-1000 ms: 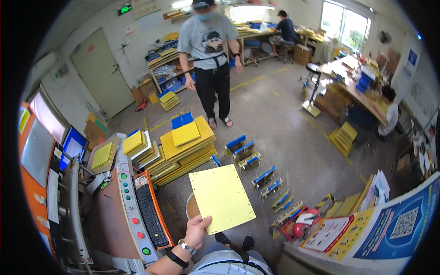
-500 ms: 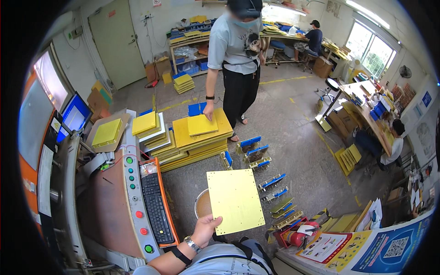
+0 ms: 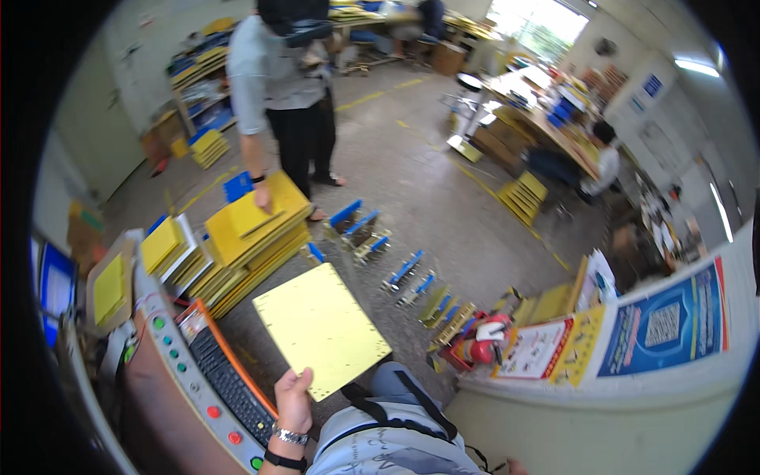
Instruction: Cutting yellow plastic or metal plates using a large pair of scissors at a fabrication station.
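My left hand [image 3: 293, 400], with a watch on its wrist, grips the near edge of a flat yellow board [image 3: 321, 328] dotted with small holes. I hold the board out in front of my body, above the floor. My right hand does not show. Beyond the board lies a stack of yellow boards [image 3: 253, 237] on the floor. Another person [image 3: 277, 87] stands at that stack with one hand [image 3: 261, 202] on its top board.
A control panel with coloured buttons and a keyboard [image 3: 222, 380] runs along my left. Blue and yellow racks [image 3: 404, 269] stand in a row on the floor. A red tool [image 3: 479, 344] and posters [image 3: 657, 324] are at my right. A seated person [image 3: 602, 162] works at a far desk.
The other person has walked up to the stack and put a hand on its top board. My left hand still holds the yellow board, now tilted a little more to the left.
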`<state>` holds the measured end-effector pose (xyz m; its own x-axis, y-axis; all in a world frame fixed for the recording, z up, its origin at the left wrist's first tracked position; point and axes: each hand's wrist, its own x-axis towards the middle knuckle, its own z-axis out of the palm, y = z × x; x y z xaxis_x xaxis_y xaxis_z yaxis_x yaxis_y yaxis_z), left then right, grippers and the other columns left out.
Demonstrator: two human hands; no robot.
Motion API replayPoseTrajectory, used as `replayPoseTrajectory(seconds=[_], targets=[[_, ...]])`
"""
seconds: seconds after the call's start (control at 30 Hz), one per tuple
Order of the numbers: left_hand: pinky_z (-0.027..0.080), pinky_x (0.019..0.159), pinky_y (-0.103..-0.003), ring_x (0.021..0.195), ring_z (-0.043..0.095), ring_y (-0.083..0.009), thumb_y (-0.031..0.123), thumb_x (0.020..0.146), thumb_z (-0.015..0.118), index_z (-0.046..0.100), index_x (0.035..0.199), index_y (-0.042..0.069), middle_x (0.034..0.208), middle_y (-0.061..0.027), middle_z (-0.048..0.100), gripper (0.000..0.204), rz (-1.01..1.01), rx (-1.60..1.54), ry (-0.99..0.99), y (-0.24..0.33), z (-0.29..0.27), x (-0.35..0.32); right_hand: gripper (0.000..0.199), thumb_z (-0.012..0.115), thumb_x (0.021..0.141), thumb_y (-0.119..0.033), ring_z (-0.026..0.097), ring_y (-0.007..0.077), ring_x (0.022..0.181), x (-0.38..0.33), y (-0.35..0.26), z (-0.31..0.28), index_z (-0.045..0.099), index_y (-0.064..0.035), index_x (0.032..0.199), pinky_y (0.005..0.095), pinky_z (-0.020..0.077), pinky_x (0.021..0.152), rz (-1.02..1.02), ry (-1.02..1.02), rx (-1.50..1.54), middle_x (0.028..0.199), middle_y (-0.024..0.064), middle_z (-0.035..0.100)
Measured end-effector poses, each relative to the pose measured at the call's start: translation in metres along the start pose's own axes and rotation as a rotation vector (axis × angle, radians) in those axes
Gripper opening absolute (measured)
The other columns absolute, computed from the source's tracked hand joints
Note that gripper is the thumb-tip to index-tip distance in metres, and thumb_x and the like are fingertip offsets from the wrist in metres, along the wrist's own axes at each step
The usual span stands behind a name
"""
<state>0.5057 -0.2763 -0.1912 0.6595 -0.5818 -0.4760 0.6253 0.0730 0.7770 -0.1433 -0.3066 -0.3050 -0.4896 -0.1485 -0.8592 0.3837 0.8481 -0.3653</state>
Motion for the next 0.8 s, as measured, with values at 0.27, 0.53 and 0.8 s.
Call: replayPoseTrajectory(seconds=[0.27, 0.53, 0.8], targets=[[0.052, 0.093, -0.032, 0.105, 0.068, -0.0186, 0.009, 0.101, 0.06, 0.065, 0.121, -0.006, 0.117, -0.0121, 0.071, 0.025, -0.056, 0.029, -0.109, -0.005, 0.03, 0.01, 0.049, 0.058, 0.102, -0.034, 0.067, 0.0297, 0.103, -0.016, -0.054, 0.097, 0.056, 0.004, 0.133, 0.0413, 0.0568, 0.088, -0.204, -0.259, -0.606, 0.12, 0.0184, 0.066], [0.047, 0.092, -0.032, 0.105, 0.06, -0.0146, 0.015, 0.099, 0.066, 0.066, 0.125, -0.004, 0.117, -0.0068, 0.069, 0.032, -0.105, 0.259, -0.297, -0.008, 0.09, 0.007, 0.047, 0.063, 0.1, -0.041, 0.068, 0.0144, 0.093, -0.128, -0.152, 0.256, 0.065, -0.0008, 0.124, 0.0297, 0.0553, 0.08, -0.928, -0.661, -1.031, 0.106, 0.007, 0.071], [0.052, 0.083, -0.032, 0.099, 0.065, -0.0148, 0.019, 0.096, 0.071, 0.07, 0.116, 0.0, 0.109, -0.007, 0.072, 0.028, -0.136, 0.338, -0.427, -0.033, 0.169, 0.032, 0.035, 0.064, 0.102, -0.021, 0.061, 0.0083, 0.1, -0.204, -0.172, 0.371, 0.059, 0.0023, 0.128, 0.0264, 0.0494, 0.087, -0.759, -1.478, -0.769, 0.114, 0.0047, 0.069]])
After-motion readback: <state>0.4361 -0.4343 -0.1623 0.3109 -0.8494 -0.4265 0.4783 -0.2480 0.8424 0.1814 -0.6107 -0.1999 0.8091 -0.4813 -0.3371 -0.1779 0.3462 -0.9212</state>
